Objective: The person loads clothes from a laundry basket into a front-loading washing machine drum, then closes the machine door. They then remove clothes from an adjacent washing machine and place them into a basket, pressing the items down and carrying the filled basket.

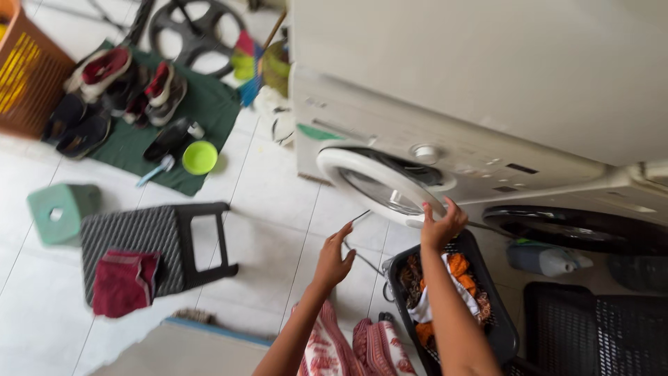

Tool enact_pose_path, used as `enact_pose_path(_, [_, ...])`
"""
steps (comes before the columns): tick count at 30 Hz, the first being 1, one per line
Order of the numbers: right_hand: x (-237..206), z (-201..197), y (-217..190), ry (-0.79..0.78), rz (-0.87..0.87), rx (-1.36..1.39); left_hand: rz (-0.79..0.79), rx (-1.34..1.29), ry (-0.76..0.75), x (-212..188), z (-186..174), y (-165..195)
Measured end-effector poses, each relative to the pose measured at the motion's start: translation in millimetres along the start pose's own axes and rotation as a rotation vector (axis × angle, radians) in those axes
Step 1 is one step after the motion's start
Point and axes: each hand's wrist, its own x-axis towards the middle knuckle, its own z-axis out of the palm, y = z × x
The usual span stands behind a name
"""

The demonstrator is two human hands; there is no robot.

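Observation:
A white front-loading washing machine (487,90) fills the upper right. Its round door (379,184) with a glass window stands swung out. My right hand (440,225) grips the lower edge of that door. My left hand (334,259) hovers just left of the door with fingers spread, holding nothing. Below my right arm a black laundry basket (502,333) holds orange, white and patterned clothes (456,289).
A black stool (156,247) carries a dark red cloth (124,282). A green stool (61,212) sits further left. Shoes (118,87) and a green bowl (200,157) lie on a green mat. A detergent bottle (546,259) and black crate (598,331) stand at right.

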Motion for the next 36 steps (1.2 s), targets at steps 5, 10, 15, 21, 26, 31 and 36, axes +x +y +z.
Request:
enact_pose_path(5, [25, 16, -22, -0.004, 0.726, 0.504, -0.096, 0.04, -0.054, 6, 3, -1])
enact_pose_path(10, [55, 24, -31, -0.045, 0.707, 1.081, -0.09, 0.043, -0.069, 13, 10, -5])
enact_pose_path(15, [62, 22, -20, -0.072, 0.926, 1.219, -0.039, 0.005, -0.019, 30, 25, 5])
enact_pose_path(21, [45, 16, 2, -0.3, 0.86, 0.955, 0.151, 0.118, 0.103, 45, 47, 42])
enact_pose_path(26, [37, 5, 22, -0.453, 0.661, 0.963, 0.258, 0.26, 0.164, 59, 52, 72])
enact_pose_path(31, [8, -28, 58, -0.382, 0.492, 0.851, 0.347, 0.32, 0.076, 85, 83, 84])
enact_pose_path(36, [-67, -81, 103, -0.227, 0.542, 0.836, 0.358, 0.461, -0.079, 118, 122, 65])
